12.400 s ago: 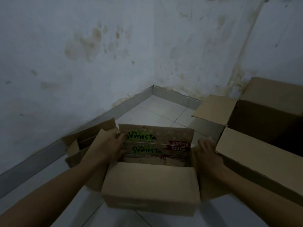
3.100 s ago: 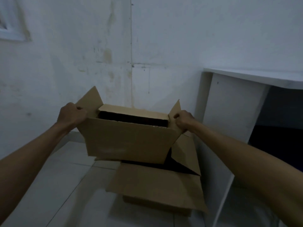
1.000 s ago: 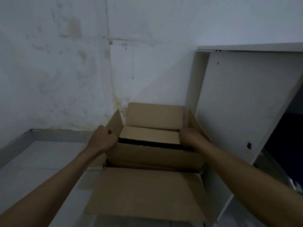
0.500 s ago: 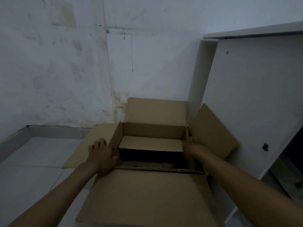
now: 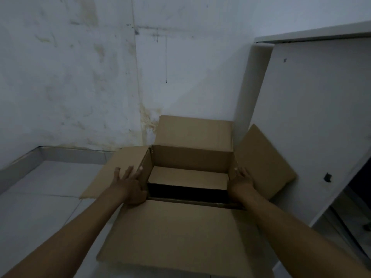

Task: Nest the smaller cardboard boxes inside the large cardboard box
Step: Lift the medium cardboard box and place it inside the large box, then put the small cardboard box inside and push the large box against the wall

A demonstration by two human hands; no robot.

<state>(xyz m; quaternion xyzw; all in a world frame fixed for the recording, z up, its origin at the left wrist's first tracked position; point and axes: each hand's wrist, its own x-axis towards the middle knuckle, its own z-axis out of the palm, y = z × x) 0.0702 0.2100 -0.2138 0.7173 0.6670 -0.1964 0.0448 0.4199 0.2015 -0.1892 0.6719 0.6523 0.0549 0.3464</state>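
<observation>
We see the large cardboard box (image 5: pixel 192 157) standing on the tiled floor (image 5: pixel 40 197) in a corner of the room, with all four of its top flaps spread outward. The near flap (image 5: pixel 172 237) slopes toward us, the far flap (image 5: pixel 194 131) stands up against the wall, the left flap (image 5: pixel 118 173) lies out over the floor, and the right flap (image 5: pixel 265 163) leans against a white cabinet (image 5: pixel 313 117). Down inside the opening sits a smaller cardboard box (image 5: pixel 188 177); we can make out one of its pale flaps lying flat across the far part of the opening, with a dark gap between it and the near wall of the large box. How deep it sits we cannot tell in this dim light.

The stained white wall (image 5: pixel 80 77) closes in behind and to the left of the box, and the cabinet stands just beside it on the right, so the box is hemmed in on the far and right sides.

Our left hand (image 5: pixel 130 183) lies flat with fingers spread wide, palm pressed on the left flap right at the corner of the opening. Our right hand (image 5: pixel 240 181) is also open, fingers extended, resting against the right inner edge of the large box where the right flap folds out. Neither hand grips anything.
</observation>
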